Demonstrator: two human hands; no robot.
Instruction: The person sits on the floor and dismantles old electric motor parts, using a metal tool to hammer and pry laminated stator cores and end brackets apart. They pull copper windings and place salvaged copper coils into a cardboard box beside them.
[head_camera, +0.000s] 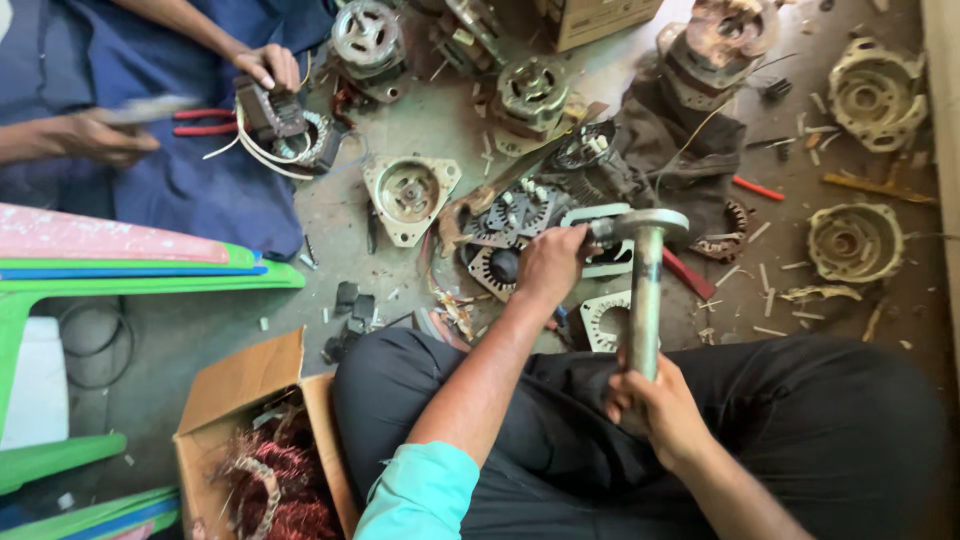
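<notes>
Hammer held upright over a stator on the workshop floor.

The left hand (548, 265) is clamped on the stator (520, 225); the right hand (655, 405) is closed round the hammer (646, 290), whose long axis runs near vertical in view, head away from the person, just beside the left hand.

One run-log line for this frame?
right hand: grips hammer | left hand: on stator | floor: motor parts | co-worker: windings
</notes>
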